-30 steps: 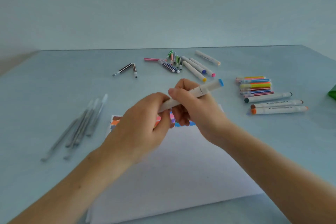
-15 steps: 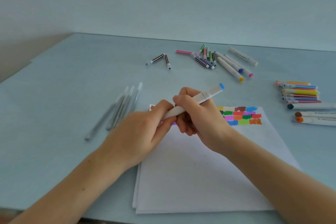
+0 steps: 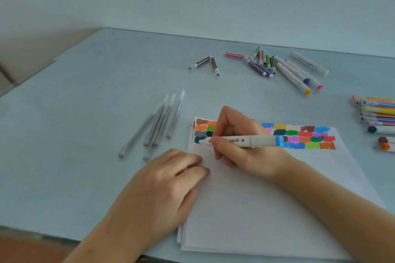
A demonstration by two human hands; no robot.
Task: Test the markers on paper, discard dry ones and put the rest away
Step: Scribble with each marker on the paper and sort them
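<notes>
My right hand (image 3: 241,156) grips a white marker with a blue end cap (image 3: 260,141) like a pen. Its bare tip touches the upper left part of the white paper stack (image 3: 256,209), beside rows of coloured test swatches (image 3: 310,137). My left hand (image 3: 162,183) rests knuckles up on the paper's left edge. Thumb and forefinger are pinched together on a small pale piece that looks like the marker's cap, mostly hidden.
Several grey pens (image 3: 154,128) lie left of the paper. A loose heap of markers (image 3: 295,72) and two brown ones (image 3: 205,63) lie at the back. A tidy row of markers (image 3: 376,111) sits at the right edge. The table's near edge (image 3: 64,239) runs below my left arm.
My hands have come apart; the left one has left the marker and dropped to the paper's edge. My right hand has lowered the marker's tip onto the paper. The view has tilted down.
</notes>
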